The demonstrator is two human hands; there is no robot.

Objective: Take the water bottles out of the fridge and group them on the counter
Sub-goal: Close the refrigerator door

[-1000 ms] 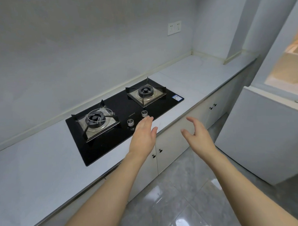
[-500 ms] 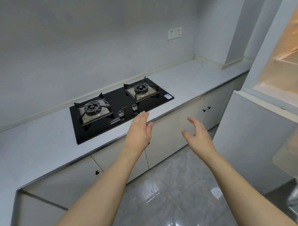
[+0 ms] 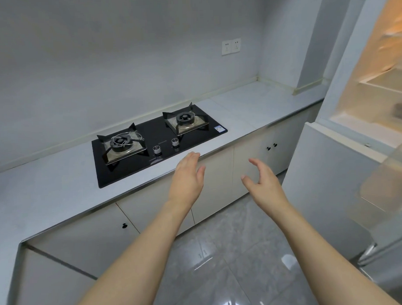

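The fridge stands at the right with an upper door open, showing lit shelves and a clear door bin. I see no water bottle. The pale grey counter runs along the wall to the left. My left hand is held out in front of the counter's edge, fingers straight, holding nothing. My right hand hovers beside it, fingers loosely bent and empty, about an arm's width left of the fridge.
A black two-burner gas hob is set into the counter. White cabinet doors with small black knobs run below it. A wall socket sits above the counter. The floor is glossy grey tile.
The view has pulled back and swung right: the hob now lies further off, and more of the open fridge shows at the right. Both hands stay raised and empty.
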